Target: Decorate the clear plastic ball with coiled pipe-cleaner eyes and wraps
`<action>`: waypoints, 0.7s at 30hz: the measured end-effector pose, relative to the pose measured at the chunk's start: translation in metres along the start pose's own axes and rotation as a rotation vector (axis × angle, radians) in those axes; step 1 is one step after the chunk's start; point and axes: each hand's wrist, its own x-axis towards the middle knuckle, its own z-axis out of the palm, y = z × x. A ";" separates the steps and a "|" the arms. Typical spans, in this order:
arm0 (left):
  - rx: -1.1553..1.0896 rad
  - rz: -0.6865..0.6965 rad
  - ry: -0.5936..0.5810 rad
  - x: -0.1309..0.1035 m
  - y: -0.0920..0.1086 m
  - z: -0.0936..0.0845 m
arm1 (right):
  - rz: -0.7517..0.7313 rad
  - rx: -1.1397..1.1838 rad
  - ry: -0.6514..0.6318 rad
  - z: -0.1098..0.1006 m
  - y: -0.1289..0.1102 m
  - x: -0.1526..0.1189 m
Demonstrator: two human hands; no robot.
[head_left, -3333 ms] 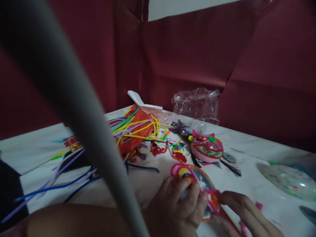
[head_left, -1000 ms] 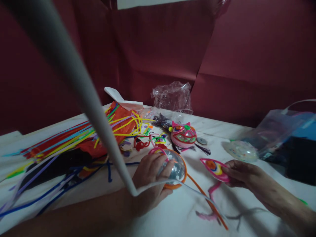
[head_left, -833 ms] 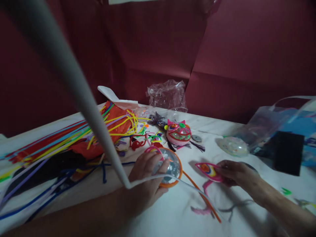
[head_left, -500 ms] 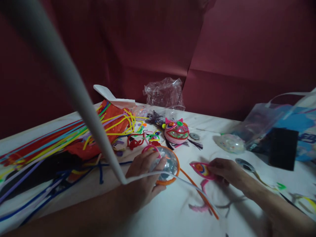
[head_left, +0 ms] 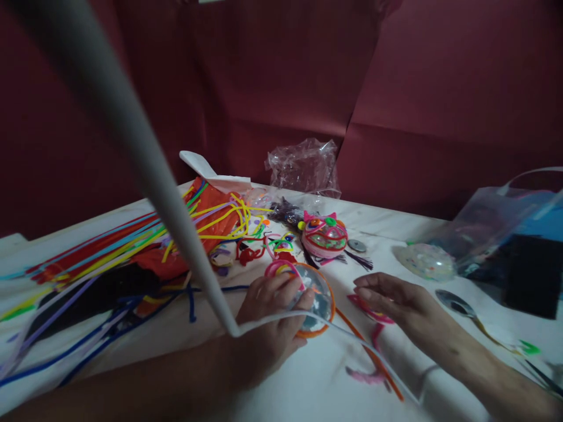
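My left hand (head_left: 275, 313) is closed over a clear plastic dome (head_left: 317, 300) whose edge is ringed with orange pipe cleaner. A pink pipe-cleaner loop (head_left: 275, 268) shows just beyond its fingers. From the dome's edge an orange pipe cleaner tail (head_left: 373, 357) runs toward me across the table. My right hand (head_left: 398, 302) is open, fingers loosely extended over a pink eye-shaped pipe-cleaner piece (head_left: 373, 313), which it partly hides. Pink pipe-cleaner bits (head_left: 367, 376) lie below that piece. A white cord (head_left: 334, 328) passes in front of the left hand and dome.
A decorated pink ball figure (head_left: 324, 237) stands behind the dome, a grey disc (head_left: 356, 245) beside it. Pipe cleaners (head_left: 132, 237) spread left. A clear bag (head_left: 303, 167) sits at the back. Right are a clear dome with dots (head_left: 426, 262), a tape roll (head_left: 455, 303) and a black rectangle (head_left: 532, 278).
My right hand has let go of the pink eye-shaped piece, its fingers now loosened above it. My left hand stays on the dome. The whole view has shifted slightly.
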 end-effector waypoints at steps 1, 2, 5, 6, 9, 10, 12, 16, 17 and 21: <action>0.005 0.015 -0.005 0.000 0.002 -0.001 | -0.015 0.032 0.007 0.005 -0.006 -0.001; 0.008 0.029 -0.016 0.000 0.004 -0.003 | -0.028 0.081 0.015 0.010 -0.013 -0.002; 0.010 0.066 -0.028 -0.001 0.011 -0.005 | -0.042 0.224 -0.037 0.022 -0.029 -0.002; 0.012 0.077 -0.013 -0.001 0.013 -0.004 | -0.041 0.252 -0.086 0.025 -0.033 -0.001; -0.010 0.121 0.019 -0.001 0.017 -0.003 | -0.045 0.294 -0.244 0.033 -0.042 0.003; -0.038 0.132 0.025 -0.001 0.016 -0.003 | -0.049 0.309 -0.288 0.035 -0.044 0.004; -0.138 0.128 0.040 -0.001 0.014 -0.005 | -0.051 0.340 -0.344 0.037 -0.044 0.004; -0.441 0.057 0.115 -0.001 0.005 -0.009 | -0.035 0.346 -0.353 0.033 -0.035 0.003; -0.520 -0.011 0.125 0.000 0.003 -0.009 | -0.021 0.346 -0.359 0.031 -0.032 0.002; -0.887 -0.543 -0.024 0.008 -0.005 -0.001 | -0.003 0.332 -0.368 0.026 -0.022 0.005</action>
